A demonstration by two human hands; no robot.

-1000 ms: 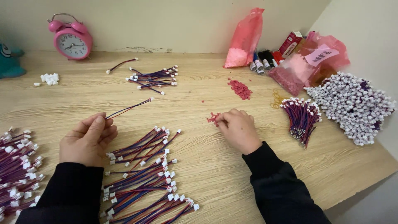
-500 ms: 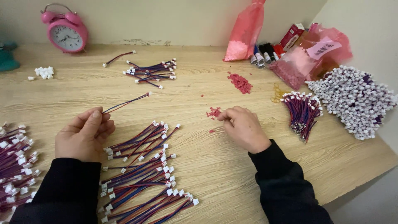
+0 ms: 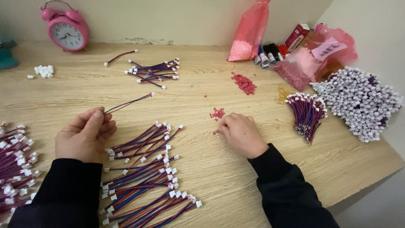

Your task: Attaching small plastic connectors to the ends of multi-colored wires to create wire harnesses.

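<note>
Left hand (image 3: 84, 135): grip closed, thumb and fingers pinching 1 end of a red-and-blue wire lead (image 3: 128, 102), which runs up and right over the desk (image 3: 202, 84) to a free tip. Right hand (image 3: 241, 134): fingertips curled down onto a few small red pieces (image 3: 217, 113) just beside them; whether 1 is pinched cannot be told. The step in hand appears to be fitting a red piece to the held lead, which calls for bringing the 2 hands together, since lead tip and red pieces lie well apart. Between the forearms: finished leads with white connectors (image 3: 143, 169). Farther out: a larger red pile (image 3: 244, 83), a bundle of leads (image 3: 308, 114), a pink alarm clock (image 3: 66, 29).
</note>
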